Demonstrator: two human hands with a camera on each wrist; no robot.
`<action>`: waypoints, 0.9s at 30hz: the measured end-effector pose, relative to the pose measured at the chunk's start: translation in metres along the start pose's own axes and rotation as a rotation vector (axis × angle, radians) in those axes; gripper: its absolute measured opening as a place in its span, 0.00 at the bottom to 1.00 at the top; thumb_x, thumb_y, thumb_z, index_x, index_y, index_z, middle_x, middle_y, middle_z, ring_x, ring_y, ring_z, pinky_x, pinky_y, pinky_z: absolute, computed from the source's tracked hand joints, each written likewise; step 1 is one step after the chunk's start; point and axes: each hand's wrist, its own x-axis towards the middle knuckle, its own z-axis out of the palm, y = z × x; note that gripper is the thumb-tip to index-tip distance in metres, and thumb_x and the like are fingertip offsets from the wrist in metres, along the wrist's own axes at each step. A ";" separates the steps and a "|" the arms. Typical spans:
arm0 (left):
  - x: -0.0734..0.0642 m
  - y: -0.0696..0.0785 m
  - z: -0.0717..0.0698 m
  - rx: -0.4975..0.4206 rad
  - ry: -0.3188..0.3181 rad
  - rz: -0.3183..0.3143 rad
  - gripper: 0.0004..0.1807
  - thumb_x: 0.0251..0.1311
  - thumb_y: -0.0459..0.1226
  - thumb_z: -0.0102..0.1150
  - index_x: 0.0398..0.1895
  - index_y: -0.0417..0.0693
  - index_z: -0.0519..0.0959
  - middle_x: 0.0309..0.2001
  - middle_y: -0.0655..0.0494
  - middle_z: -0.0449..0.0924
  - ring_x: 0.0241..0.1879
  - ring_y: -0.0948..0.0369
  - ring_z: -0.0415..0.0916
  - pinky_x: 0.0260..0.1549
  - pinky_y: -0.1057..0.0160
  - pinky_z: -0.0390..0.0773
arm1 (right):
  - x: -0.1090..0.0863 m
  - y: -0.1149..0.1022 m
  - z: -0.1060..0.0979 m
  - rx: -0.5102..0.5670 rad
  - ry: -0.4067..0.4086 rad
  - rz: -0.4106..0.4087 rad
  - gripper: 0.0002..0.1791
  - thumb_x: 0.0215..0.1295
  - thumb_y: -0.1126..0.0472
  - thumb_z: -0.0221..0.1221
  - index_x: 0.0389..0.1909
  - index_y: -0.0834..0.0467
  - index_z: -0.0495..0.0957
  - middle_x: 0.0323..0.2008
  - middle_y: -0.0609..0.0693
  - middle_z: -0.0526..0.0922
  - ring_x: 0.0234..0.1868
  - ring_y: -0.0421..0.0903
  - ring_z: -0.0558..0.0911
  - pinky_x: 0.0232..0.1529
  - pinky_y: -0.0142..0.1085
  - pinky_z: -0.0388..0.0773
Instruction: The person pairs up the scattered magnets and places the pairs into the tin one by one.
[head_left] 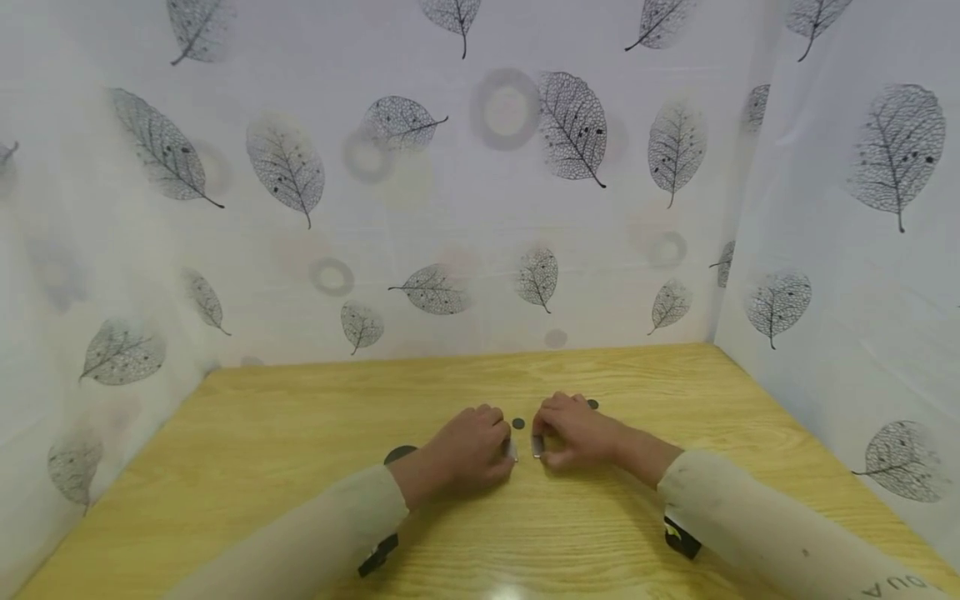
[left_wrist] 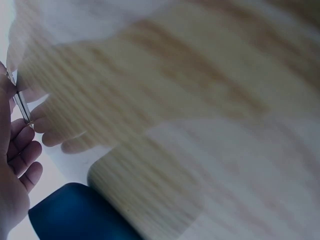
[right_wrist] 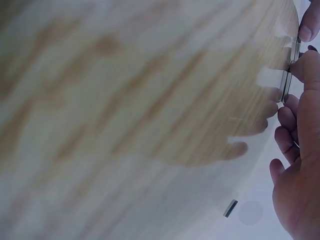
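Note:
In the head view my left hand (head_left: 471, 446) pinches a small, flat silvery piece (head_left: 512, 450) between thumb and fingers. Facing it, my right hand (head_left: 573, 432) pinches a similar silvery piece (head_left: 537, 446), and a narrow gap separates the two. Both are seen nearly edge-on, so their kind is unclear. From the left wrist, the left hand (left_wrist: 17, 165) shows its curled fingers at a thin, shiny-edged piece (left_wrist: 22, 105). Likewise, the right wrist view has the right hand (right_wrist: 307, 150) at a thin metallic edge (right_wrist: 286, 82).
A small dark disc (head_left: 518, 423) lies just beyond the gap between the hands. Another dark disc (head_left: 592, 404) sits behind the right hand, and a larger one (head_left: 401, 454) is partly hidden by the left wrist. Leaf-patterned curtains (head_left: 480, 208) enclose the wooden table (head_left: 300, 408).

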 end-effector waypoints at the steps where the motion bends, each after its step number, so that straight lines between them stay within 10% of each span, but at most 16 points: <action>1: 0.000 0.000 0.000 0.004 0.004 0.003 0.14 0.64 0.52 0.54 0.33 0.52 0.78 0.33 0.61 0.72 0.30 0.64 0.65 0.31 0.66 0.68 | 0.000 0.000 0.000 0.000 0.000 0.000 0.11 0.51 0.53 0.65 0.37 0.45 0.79 0.33 0.37 0.73 0.38 0.37 0.66 0.42 0.34 0.59; 27: 0.001 0.004 -0.003 0.012 0.011 0.032 0.15 0.64 0.51 0.56 0.36 0.50 0.79 0.34 0.61 0.74 0.31 0.64 0.66 0.31 0.66 0.69 | 0.010 -0.008 0.004 -0.001 0.010 -0.056 0.13 0.53 0.50 0.66 0.40 0.48 0.79 0.36 0.38 0.76 0.40 0.37 0.68 0.40 0.34 0.61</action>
